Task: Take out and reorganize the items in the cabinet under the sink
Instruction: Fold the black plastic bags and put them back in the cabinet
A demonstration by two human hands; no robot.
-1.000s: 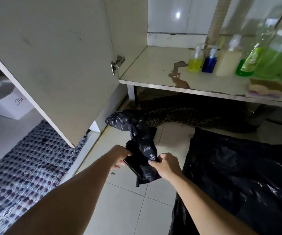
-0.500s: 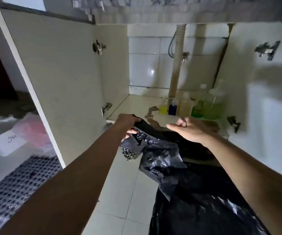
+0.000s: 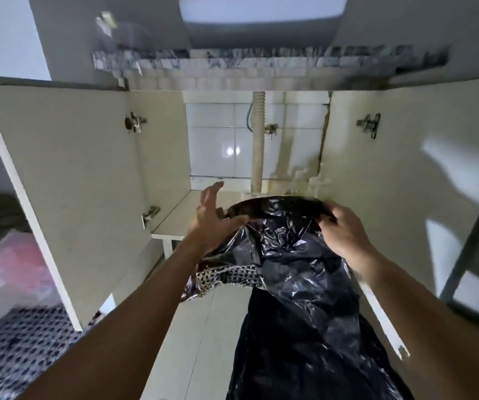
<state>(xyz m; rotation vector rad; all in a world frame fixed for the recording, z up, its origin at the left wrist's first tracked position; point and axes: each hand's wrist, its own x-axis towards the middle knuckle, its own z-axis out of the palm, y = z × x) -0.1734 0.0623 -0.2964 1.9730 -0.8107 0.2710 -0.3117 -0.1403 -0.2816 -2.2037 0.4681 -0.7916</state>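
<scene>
- The crumpled black plastic rubbish bag (image 3: 296, 255) is held up in front of the open cabinet under the sink, its top edge stretched between the two hands and its long body hanging down to the pale tiled floor (image 3: 203, 342).
- The right hand (image 3: 343, 229) grips the bag's upper right edge, fingers curled over the plastic.
- The left hand (image 3: 212, 217) is spread, fingers straight and fanned upward; its palm side meets the bag's upper left edge, but whether the thumb pinches the plastic I cannot tell.
- The beige cabinet shelf (image 3: 175, 223) lies just behind the bag; a ribbed cream drain pipe (image 3: 258, 145) runs down before the white tiled back wall.
- Both beige cabinet doors stand wide open, the left door (image 3: 68, 183) beside the left forearm.
- A checked dark-and-white woven cloth (image 3: 229, 277) shows under the bag, by the left wrist.
- A blue-patterned quilted mat (image 3: 16, 353) lies at the lower left.
</scene>
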